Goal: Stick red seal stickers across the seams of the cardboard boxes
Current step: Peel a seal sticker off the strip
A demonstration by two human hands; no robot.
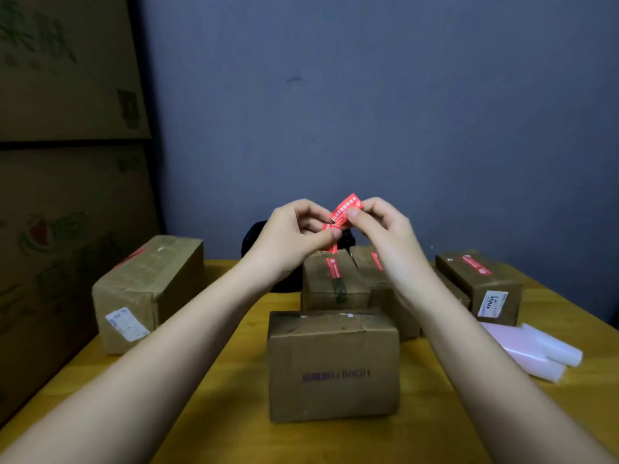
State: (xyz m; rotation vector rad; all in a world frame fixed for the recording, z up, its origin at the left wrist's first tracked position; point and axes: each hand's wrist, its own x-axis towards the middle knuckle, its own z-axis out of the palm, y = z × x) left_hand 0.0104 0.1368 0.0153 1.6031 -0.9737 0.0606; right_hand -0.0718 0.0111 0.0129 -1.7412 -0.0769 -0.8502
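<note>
Both hands are raised above the table, pinching a red seal sticker (pixel 345 211) with white print. My left hand (pixel 294 234) grips its lower end, where a red strip hangs down. My right hand (pixel 382 226) holds the upper part between thumb and forefinger. Below them, nearest me, stands a plain cardboard box (pixel 333 363) with no red sticker visible on it. Behind it, two small boxes (pixel 331 283) carry red stickers on top. A box at the right (pixel 482 283) and a long box at the left (pixel 147 289) also show red stickers.
The boxes stand on a yellow wooden table (pixel 234 380). Pale translucent rolled sheets (pixel 542 349) lie at the right edge. A dark object (pixel 258 242) sits behind my left hand. Large cardboard cartons (pixel 67 195) are stacked at the left against a blue wall.
</note>
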